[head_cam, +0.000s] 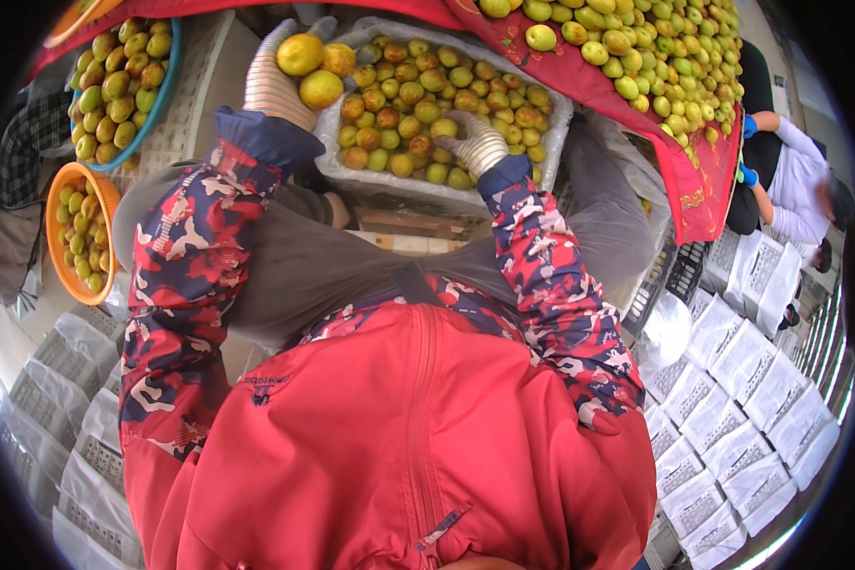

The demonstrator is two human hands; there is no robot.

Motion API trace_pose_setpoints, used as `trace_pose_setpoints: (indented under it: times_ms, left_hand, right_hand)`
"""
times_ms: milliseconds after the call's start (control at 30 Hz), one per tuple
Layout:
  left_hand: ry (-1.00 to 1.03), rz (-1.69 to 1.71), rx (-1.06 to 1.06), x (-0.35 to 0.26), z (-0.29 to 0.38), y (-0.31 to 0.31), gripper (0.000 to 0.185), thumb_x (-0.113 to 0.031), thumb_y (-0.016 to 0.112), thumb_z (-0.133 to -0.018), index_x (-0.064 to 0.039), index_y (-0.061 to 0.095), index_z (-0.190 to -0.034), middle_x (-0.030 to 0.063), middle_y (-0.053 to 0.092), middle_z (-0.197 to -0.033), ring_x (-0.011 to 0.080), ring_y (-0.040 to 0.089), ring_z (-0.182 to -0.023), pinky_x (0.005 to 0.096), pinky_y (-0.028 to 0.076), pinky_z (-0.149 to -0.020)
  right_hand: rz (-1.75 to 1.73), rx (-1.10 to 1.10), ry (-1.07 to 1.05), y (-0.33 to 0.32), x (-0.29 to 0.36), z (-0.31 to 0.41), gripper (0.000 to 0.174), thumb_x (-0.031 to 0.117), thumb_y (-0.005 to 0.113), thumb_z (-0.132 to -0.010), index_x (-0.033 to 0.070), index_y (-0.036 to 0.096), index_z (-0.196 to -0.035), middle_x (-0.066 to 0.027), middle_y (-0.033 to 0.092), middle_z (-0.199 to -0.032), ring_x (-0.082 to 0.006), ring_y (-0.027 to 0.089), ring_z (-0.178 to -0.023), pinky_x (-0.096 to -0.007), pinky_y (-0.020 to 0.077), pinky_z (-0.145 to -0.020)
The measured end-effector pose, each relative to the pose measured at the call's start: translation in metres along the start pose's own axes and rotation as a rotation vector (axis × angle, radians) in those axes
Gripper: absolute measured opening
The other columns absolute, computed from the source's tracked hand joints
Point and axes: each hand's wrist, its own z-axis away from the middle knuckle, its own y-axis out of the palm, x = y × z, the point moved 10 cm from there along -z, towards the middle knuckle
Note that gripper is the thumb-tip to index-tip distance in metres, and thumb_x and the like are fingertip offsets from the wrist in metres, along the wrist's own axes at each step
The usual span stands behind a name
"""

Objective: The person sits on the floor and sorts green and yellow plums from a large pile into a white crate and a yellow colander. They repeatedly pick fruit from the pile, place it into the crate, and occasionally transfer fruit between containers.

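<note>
My left hand (279, 84), in a striped knit glove, holds several round fruits (320, 87), yellow with red blush, above the left rim of a shallow crate (333, 146) lined with clear plastic. The crate lies before me between my knees, filled with green, yellow and reddish fruits (406, 92). Over its middle is my right hand (481, 142), gloved the same way. A yellow-green fruit (443, 128) sits between its thumb and fingers, close above the other fruits. Part of the right fingers is hidden behind the hand.
A red cloth (691, 203) bears a large heap of fruits (655, 57) at upper right. A blue-rimmed basin (158, 96) and an orange basket (51, 235) of fruit stand left. Plastic-lined crates (712, 399) fill the right; more crates (57, 385) stand lower left. A blue-gloved person (798, 171) sits far right.
</note>
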Motion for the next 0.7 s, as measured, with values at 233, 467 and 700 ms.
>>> trace_pose_setpoints:
  times_ms: [233, 467, 700]
  left_hand:
    - [-0.29, -0.067, 0.062, 0.072, 0.017, -0.001, 0.049, -0.045, 0.052, -0.087, -0.005, 0.057, -0.115, 0.0166, 0.064, -0.101, 0.0309, 0.064, -0.082, 0.0419, 0.055, -0.061]
    - [-0.462, -0.216, -0.11, 0.133, 0.017, -0.035, 0.057, -0.051, 0.037, -0.093, -0.011, 0.042, -0.133, 0.0094, 0.049, -0.129, 0.0273, 0.051, -0.112, 0.044, 0.039, -0.095]
    - [-0.59, -0.468, -0.164, 0.139, 0.026, -0.05, 0.042, -0.034, 0.049, -0.09, -0.014, 0.048, -0.126, 0.0095, 0.055, -0.124, 0.0255, 0.056, -0.107, 0.0402, 0.045, -0.088]
  right_hand:
    - [0.317, -0.04, -0.156, -0.012, 0.015, 0.001, 0.041, 0.027, 0.06, -0.084, 0.014, 0.056, -0.123, -0.0191, 0.056, -0.119, -0.0365, 0.052, -0.11, -0.0429, 0.0428, -0.093]
    - [-0.129, -0.126, -0.502, -0.026, 0.136, 0.049, 0.047, 0.023, 0.068, -0.079, 0.008, 0.055, -0.122, -0.0162, 0.058, -0.114, -0.0314, 0.055, -0.106, -0.0372, 0.0437, -0.092]
    - [-0.698, -0.048, -0.13, -0.02, 0.085, 0.03, 0.046, 0.012, 0.072, -0.078, 0.0, 0.049, -0.116, -0.014, 0.059, -0.097, -0.0171, 0.062, -0.073, -0.0278, 0.0532, -0.06]
